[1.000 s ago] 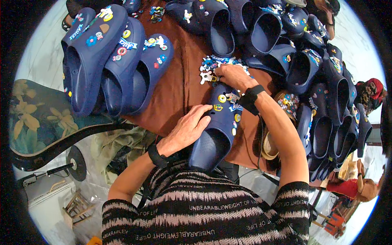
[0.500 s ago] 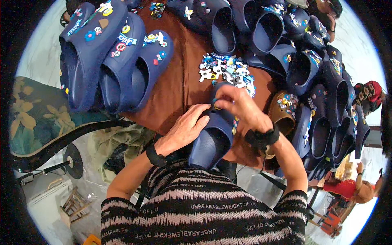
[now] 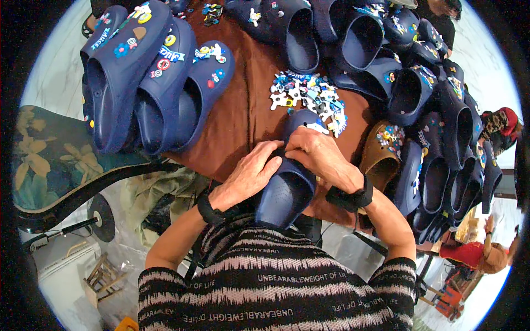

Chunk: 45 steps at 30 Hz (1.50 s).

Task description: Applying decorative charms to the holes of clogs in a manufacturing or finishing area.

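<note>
A navy blue foam clog (image 3: 284,198) rests against me at the table's near edge, its heel toward my body and its toe pointing away. My left hand (image 3: 248,171) grips the clog's left side, fingertips on its upper. On top of the upper, my right hand (image 3: 320,154) has its fingertips pinched together; they hide whatever they hold. A white and blue charm shows on the clog's toe, just beyond my right knuckles. Past the toe lies a loose pile of small colourful shoe charms (image 3: 309,96), mostly white and blue.
Decorated navy clogs (image 3: 157,91) stand at the left on the brown tablecloth (image 3: 237,105). Many more navy clogs (image 3: 411,96) crowd the far and right sides, with a brown clog (image 3: 381,157) near my right wrist. A flower-patterned board (image 3: 55,160) juts out at the left.
My right hand has come down onto the clog's upper, its raised fingers now pinched against it. More of the clog's toe shows. My left hand has stayed in place.
</note>
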Available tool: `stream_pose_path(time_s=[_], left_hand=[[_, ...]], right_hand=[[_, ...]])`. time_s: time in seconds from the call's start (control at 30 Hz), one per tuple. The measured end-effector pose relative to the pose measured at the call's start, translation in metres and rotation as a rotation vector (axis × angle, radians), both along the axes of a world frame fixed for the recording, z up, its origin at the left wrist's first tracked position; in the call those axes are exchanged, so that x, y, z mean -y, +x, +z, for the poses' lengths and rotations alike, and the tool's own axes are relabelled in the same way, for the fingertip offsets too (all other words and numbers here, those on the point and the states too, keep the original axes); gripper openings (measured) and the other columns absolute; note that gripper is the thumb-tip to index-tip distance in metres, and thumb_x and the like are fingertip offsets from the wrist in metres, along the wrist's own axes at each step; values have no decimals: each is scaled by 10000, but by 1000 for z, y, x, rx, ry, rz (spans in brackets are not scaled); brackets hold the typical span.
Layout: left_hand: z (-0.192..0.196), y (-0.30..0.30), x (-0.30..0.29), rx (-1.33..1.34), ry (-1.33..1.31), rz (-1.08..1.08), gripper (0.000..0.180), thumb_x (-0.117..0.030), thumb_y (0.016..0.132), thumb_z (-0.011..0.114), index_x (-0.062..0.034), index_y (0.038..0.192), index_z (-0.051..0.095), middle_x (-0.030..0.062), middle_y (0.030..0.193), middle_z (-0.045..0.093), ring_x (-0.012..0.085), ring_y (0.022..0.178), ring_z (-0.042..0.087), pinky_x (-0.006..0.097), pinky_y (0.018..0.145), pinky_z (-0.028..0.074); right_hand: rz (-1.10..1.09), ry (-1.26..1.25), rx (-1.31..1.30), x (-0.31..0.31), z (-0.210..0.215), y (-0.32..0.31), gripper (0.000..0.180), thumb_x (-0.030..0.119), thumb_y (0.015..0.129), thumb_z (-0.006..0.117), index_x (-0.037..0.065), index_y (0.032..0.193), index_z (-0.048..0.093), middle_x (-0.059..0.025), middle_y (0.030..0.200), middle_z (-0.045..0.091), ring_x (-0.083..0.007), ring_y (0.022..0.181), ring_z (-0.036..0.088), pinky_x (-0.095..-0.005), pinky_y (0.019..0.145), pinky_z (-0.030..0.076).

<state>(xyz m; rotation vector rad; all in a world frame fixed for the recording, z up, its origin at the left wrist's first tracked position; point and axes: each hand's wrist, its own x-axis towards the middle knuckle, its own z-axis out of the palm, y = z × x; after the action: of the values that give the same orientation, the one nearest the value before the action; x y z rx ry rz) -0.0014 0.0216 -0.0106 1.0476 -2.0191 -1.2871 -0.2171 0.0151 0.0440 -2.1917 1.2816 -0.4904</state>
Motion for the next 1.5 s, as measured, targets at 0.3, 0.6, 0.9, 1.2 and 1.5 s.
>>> stream_pose_path(time_s=[0.3, 0.6, 0.9, 1.2, 1.5], left_hand=[[-2, 4, 1, -29, -6, -18, 449, -239, 1011, 556, -5, 1390, 497, 194, 1351, 545, 333, 1252, 549, 404, 1053, 441], [21, -16, -8, 259, -123, -87, 656, -15, 860, 577, -65, 1476, 357, 210, 1440, 428, 464, 1189, 549, 521, 974, 492], [41, 27, 19, 81, -287, 144, 647, 128, 776, 479, -45, 1400, 487, 221, 1399, 509, 420, 1320, 487, 440, 1104, 424], [33, 66, 69, 298, -595, 301, 534, 56, 890, 503, -45, 1413, 473, 218, 1355, 538, 434, 1214, 554, 470, 980, 485], [27, 86, 51, 424, -478, 352, 465, 3, 948, 436, -66, 1404, 496, 216, 1277, 613, 453, 1073, 624, 504, 854, 528]], right_hand=[[19, 0, -113, -12, 11, -8, 190, 137, 876, 686, 52, 1038, 736, -143, 1046, 651, -349, 1008, 603, -432, 880, 495], [-271, 75, 272, -25, 4, -27, 196, 47, 915, 663, 12, 1104, 700, -154, 1018, 678, -307, 991, 655, -380, 878, 514], [-521, 295, 432, -59, 14, -30, 172, 78, 973, 613, -10, 1104, 682, -129, 922, 688, -248, 876, 667, -342, 808, 531], [-266, 399, 590, -47, -50, 44, 763, 243, 945, 700, -4, 1539, 289, -151, 943, 688, -260, 883, 677, -386, 808, 530], [-193, 304, 490, -32, -58, 80, 838, 331, 929, 694, -55, 1515, 237, -157, 892, 687, -360, 824, 681, -445, 738, 529]])
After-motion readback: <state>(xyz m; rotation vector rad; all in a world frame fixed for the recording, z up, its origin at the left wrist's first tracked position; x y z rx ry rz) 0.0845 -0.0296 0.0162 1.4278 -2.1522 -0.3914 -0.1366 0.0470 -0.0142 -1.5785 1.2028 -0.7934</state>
